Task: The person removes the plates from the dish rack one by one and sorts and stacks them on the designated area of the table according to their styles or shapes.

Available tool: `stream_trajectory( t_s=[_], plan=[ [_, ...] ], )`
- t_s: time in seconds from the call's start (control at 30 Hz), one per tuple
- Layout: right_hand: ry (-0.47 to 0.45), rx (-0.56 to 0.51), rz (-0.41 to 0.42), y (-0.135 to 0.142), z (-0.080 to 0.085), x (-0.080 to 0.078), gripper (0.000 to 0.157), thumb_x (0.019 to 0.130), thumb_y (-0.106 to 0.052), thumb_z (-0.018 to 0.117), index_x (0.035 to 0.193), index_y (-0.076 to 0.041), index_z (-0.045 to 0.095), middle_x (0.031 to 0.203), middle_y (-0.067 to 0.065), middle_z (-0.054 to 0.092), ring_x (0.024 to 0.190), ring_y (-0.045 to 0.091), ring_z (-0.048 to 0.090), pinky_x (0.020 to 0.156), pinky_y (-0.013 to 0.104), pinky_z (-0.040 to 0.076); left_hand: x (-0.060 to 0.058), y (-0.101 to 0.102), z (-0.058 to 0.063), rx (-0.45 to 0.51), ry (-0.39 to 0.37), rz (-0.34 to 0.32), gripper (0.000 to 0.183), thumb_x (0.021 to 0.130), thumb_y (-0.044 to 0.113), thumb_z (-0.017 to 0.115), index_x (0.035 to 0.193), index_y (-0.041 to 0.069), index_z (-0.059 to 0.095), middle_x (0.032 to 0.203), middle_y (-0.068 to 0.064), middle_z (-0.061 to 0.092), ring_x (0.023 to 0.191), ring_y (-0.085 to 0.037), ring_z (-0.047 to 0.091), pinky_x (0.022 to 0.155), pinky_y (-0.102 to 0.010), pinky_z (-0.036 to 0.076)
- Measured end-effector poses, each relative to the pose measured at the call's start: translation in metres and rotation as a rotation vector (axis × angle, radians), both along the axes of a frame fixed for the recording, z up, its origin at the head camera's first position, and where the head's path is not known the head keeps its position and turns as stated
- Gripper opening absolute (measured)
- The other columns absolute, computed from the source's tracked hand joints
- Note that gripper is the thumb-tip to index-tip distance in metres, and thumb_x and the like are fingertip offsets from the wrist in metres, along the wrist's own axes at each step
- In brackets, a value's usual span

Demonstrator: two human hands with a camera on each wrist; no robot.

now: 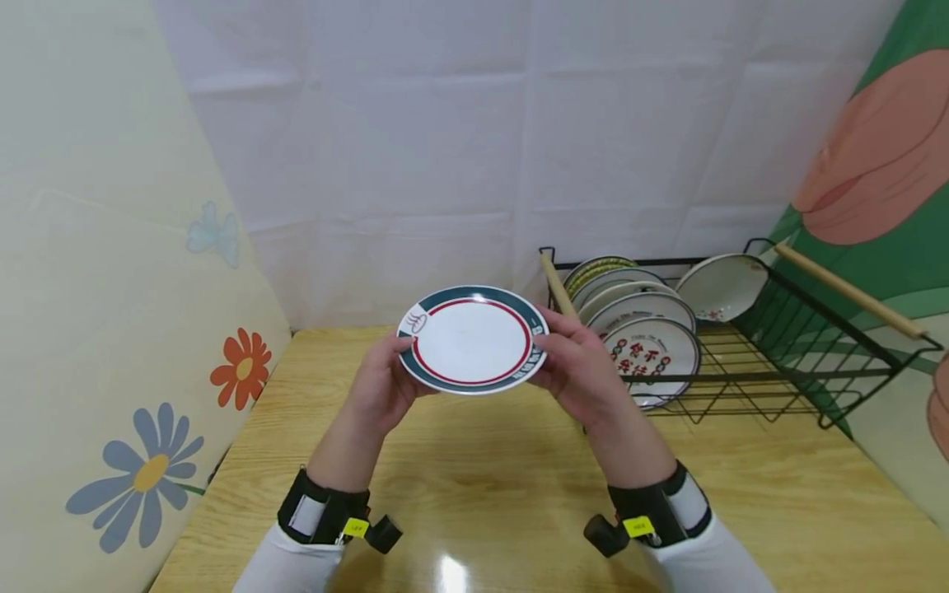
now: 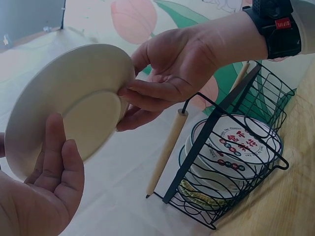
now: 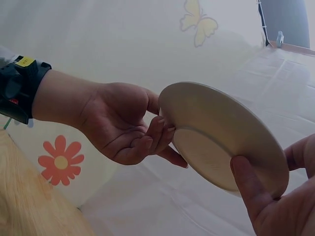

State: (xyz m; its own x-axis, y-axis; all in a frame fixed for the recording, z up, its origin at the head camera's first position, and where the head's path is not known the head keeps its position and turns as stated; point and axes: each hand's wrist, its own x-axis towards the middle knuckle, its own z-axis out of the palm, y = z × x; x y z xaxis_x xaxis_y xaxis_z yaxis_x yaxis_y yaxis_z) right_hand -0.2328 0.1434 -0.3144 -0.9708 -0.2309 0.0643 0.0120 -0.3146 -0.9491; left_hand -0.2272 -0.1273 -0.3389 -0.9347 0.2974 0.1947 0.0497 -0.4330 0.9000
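Observation:
A white plate (image 1: pixel 474 342) with a teal rim band and a thin red ring is held up above the table, its face toward the head camera. My left hand (image 1: pixel 385 383) grips its left edge, thumb on the rim and fingers underneath. On the opposite edge, my right hand (image 1: pixel 578 366) pinches the rim the same way. Both wrist views show the plate's plain underside (image 2: pixel 74 93), with a raised foot ring and fingertips against it. Just right of my right hand stands a black wire dish rack (image 1: pixel 741 379).
Several plates (image 1: pixel 652 354) stand in the rack's left part, the front one with red characters. A white bowl (image 1: pixel 722 287) leans at the rack's back. Wooden handles (image 1: pixel 848 288) top the rack's sides. The wooden table (image 1: pixel 460 461) meets a white cloth backdrop (image 1: pixel 415 165).

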Motion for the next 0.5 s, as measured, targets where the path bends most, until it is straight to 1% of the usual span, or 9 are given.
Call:
stream_trajectory(
  t_s=[0.17,0.3,0.4,0.5],
  plan=[
    [-0.010,-0.042,0.010,-0.006,-0.002,-0.003,0.057,0.101,-0.003,0.056,0.156,-0.008,0.043,0.111,-0.001,0.078,0.078,0.012,0.075,0.076,0.029,0.063,-0.003,-0.004,-0.001,-0.001,0.005,0.018,0.050,0.109,0.020,0.029,0.154,-0.001,0.038,0.101,0.001,0.080,0.085,-0.012,0.078,0.077,-0.035,0.064],
    [-0.011,-0.050,0.004,-0.009,-0.005,-0.005,0.053,0.102,-0.004,0.056,0.154,-0.008,0.046,0.110,0.000,0.078,0.079,0.012,0.076,0.076,0.029,0.063,-0.005,-0.005,-0.002,-0.011,0.002,0.040,0.050,0.108,0.019,0.030,0.152,-0.002,0.041,0.099,0.001,0.080,0.084,-0.011,0.078,0.076,-0.035,0.064],
    [-0.033,-0.054,-0.007,-0.010,-0.008,-0.008,0.050,0.103,-0.010,0.057,0.153,-0.010,0.048,0.109,-0.001,0.078,0.082,0.013,0.076,0.078,0.030,0.063,-0.007,-0.006,-0.003,-0.033,0.005,0.060,0.049,0.108,0.017,0.031,0.151,-0.003,0.042,0.097,0.002,0.080,0.082,-0.011,0.078,0.074,-0.032,0.064],
    [-0.041,-0.059,-0.011,-0.012,-0.012,-0.010,0.048,0.105,-0.019,0.058,0.152,-0.011,0.050,0.113,-0.002,0.077,0.087,0.015,0.077,0.081,0.033,0.063,-0.010,-0.008,-0.003,-0.071,0.006,0.096,0.049,0.107,0.015,0.032,0.151,-0.003,0.042,0.092,0.003,0.080,0.076,-0.010,0.077,0.070,-0.028,0.063]
  ],
)
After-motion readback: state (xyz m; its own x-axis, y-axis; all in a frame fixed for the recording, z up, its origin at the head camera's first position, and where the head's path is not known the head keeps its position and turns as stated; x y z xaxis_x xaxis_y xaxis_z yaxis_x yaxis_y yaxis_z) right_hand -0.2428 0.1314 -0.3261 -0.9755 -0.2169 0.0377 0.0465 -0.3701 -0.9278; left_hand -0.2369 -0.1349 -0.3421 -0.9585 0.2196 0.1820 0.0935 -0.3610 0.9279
